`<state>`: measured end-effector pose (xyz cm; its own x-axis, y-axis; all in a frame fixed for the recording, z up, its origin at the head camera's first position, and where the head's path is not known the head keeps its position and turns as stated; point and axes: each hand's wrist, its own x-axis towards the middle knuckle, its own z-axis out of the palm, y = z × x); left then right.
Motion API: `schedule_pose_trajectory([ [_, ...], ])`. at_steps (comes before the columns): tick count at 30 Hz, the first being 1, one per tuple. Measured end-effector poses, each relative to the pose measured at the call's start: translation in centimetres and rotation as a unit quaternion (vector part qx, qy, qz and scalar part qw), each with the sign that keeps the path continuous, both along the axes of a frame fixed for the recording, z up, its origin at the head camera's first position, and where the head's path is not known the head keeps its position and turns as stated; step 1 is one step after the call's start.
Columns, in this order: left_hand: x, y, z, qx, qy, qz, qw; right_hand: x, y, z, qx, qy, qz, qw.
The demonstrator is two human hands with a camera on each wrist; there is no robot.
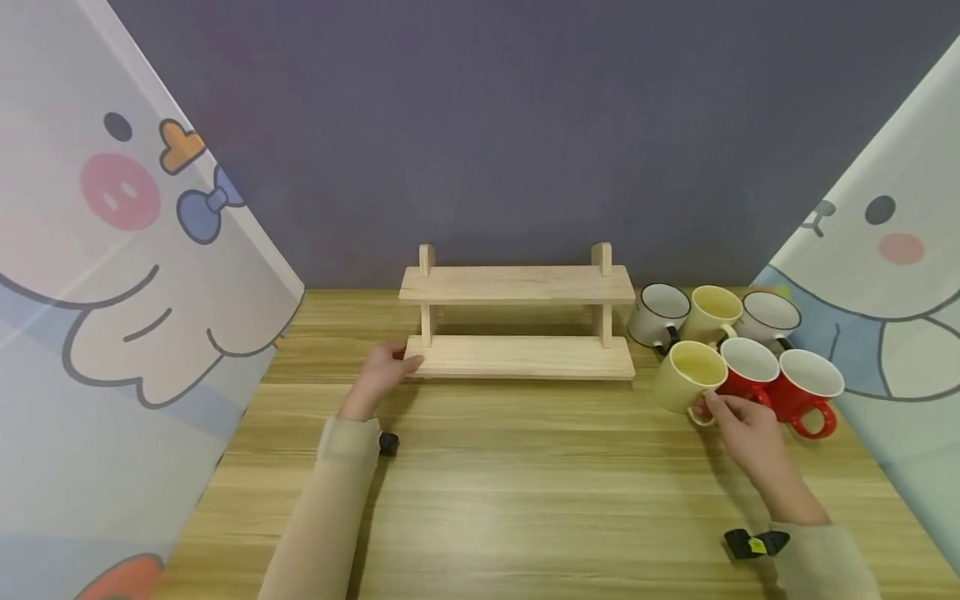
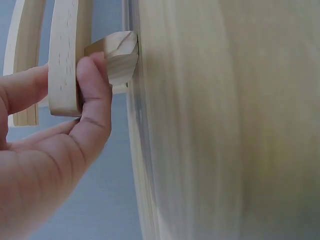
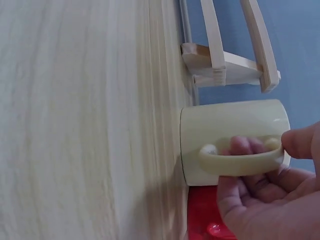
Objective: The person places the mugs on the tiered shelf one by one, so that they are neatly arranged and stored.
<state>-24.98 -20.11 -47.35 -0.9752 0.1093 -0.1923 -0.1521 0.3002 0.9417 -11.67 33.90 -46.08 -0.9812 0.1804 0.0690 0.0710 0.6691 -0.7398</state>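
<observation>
A two-tier wooden rack (image 1: 517,358) stands at the back of the table. My left hand (image 1: 381,375) grips the left end of its lower board; in the left wrist view the thumb and fingers (image 2: 95,95) pinch the board (image 2: 64,65). At the right, my right hand (image 1: 746,429) holds the handle of the front yellow mug (image 1: 686,379). The right wrist view shows fingers curled through the handle of this upright mug (image 3: 230,122), with the thumb on top of the handle. Both boards of the rack (image 3: 215,35) carry nothing.
Beside and behind the held mug stand two red mugs (image 1: 806,383) (image 1: 742,375), another yellow mug (image 1: 708,321) and two white mugs with dark rims (image 1: 656,321) (image 1: 765,321). A dark wall (image 1: 510,133) rises behind the rack, with printed panels at both sides.
</observation>
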Motion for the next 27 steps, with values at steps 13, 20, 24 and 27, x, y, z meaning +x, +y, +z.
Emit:
schedule_pose_trajectory([
  [13, -0.2, 0.1, -0.3, 0.066, -0.023, 0.005, 0.9976, 0.0, 0.7, -0.5, -0.055, -0.009, -0.006, 0.9984],
  [20, -0.3, -0.2, -0.3, 0.065, -0.045, -0.004, 0.9969, 0.4, 0.1, -0.8, -0.121, 0.004, -0.038, 0.992],
  [24, -0.2, -0.3, -0.2, 0.073, -0.042, -0.012, 0.9964, 0.6, -0.4, -0.4, -0.197, 0.034, -0.051, 0.9785],
  [27, -0.1, -0.4, -0.1, 0.076, -0.039, -0.016, 0.9962, 0.7, -1.0, 0.3, -0.277, 0.067, -0.048, 0.9573],
])
